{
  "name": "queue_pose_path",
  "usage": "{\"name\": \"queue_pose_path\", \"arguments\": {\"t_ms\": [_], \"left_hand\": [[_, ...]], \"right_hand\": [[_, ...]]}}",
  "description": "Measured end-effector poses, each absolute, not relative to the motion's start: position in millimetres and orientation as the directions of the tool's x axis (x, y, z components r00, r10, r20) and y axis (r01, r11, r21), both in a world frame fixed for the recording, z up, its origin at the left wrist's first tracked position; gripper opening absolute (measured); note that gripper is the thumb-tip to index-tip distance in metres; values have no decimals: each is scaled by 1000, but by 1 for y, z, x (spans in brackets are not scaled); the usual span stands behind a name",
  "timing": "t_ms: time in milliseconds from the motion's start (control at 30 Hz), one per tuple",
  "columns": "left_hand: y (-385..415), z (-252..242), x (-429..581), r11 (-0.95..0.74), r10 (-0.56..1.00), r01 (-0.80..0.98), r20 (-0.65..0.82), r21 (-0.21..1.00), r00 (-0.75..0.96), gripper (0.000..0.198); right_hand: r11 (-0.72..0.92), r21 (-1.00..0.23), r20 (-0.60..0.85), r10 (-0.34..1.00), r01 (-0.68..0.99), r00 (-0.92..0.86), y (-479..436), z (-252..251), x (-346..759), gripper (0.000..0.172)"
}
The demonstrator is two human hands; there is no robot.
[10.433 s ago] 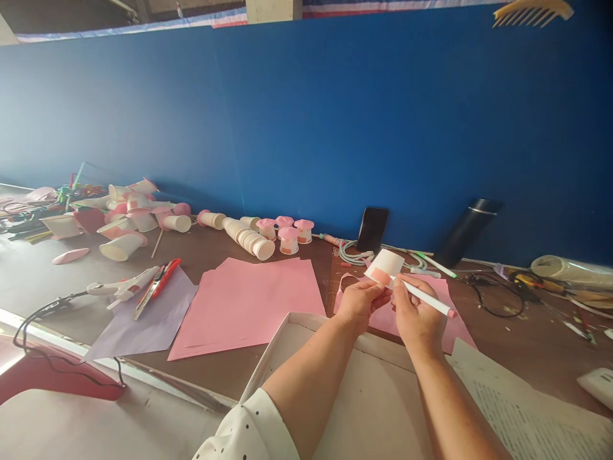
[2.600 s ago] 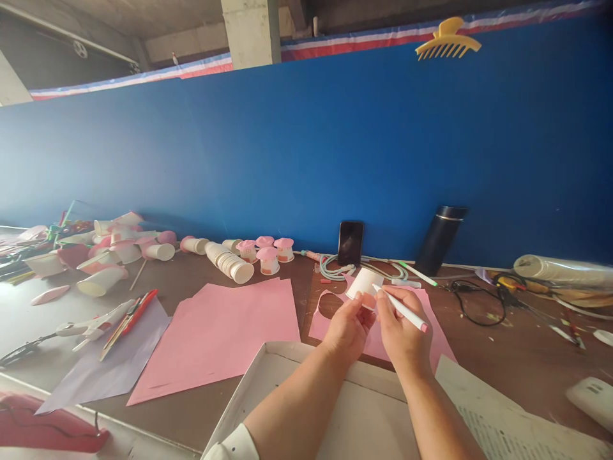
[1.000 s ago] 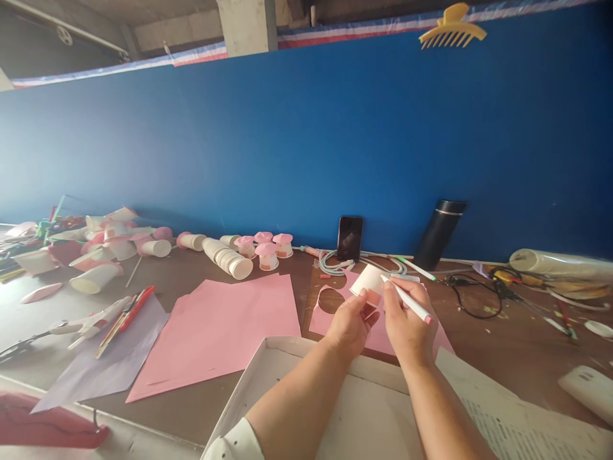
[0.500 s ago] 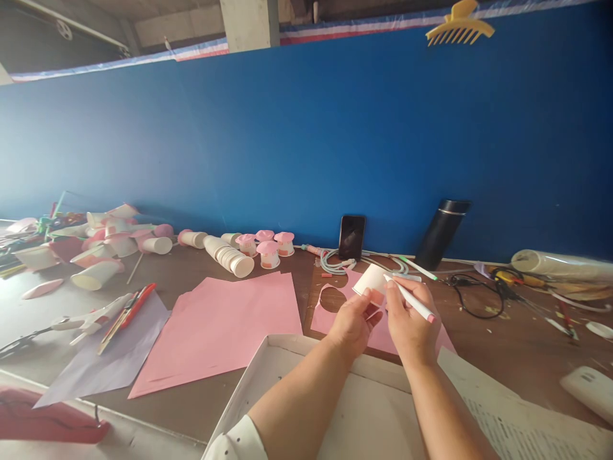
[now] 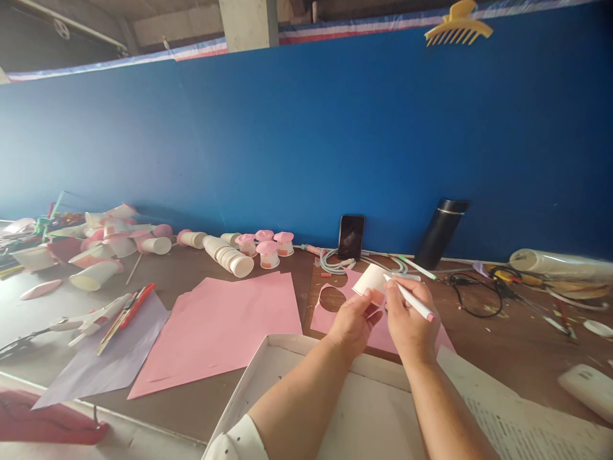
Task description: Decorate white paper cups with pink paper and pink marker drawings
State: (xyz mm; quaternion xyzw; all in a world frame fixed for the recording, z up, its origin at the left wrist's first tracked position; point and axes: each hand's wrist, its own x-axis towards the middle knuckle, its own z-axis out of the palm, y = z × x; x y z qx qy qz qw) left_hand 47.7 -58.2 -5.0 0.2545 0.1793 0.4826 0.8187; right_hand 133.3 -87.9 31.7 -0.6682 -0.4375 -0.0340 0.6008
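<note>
A small white paper cup (image 5: 371,279) is held on its side by my left hand (image 5: 352,322), fingers closed round its lower end, where a pink patch shows. My right hand (image 5: 412,319) grips a white marker (image 5: 412,300) with a pink end, and the marker's tip is at the cup's right side. Beneath both hands lies pink paper (image 5: 330,319) with round holes cut in it. Several finished-looking cups with pink tops (image 5: 268,254) stand upright to the left, beside a row of nested white cups (image 5: 227,257).
Pink sheets (image 5: 225,326), a purple sheet (image 5: 110,358) and a red cutter (image 5: 129,313) lie left. A white box (image 5: 287,345) sits under my forearms. Behind are a phone (image 5: 351,237), cables and a black bottle (image 5: 441,235); a printed sheet (image 5: 507,409) is at right.
</note>
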Motion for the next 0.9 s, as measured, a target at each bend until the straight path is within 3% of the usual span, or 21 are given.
{"name": "queue_pose_path", "arguments": {"t_ms": [633,900], "left_hand": [[-60,-1,47,406,887,-735,-42,543,460,26],[-59,0,48,416,888,-733,-67,538,455,33]], "right_hand": [[107,-783,560,549,613,620,-92,38,129,22],[83,-787,546,555,612,627,-92,36,130,22]]}}
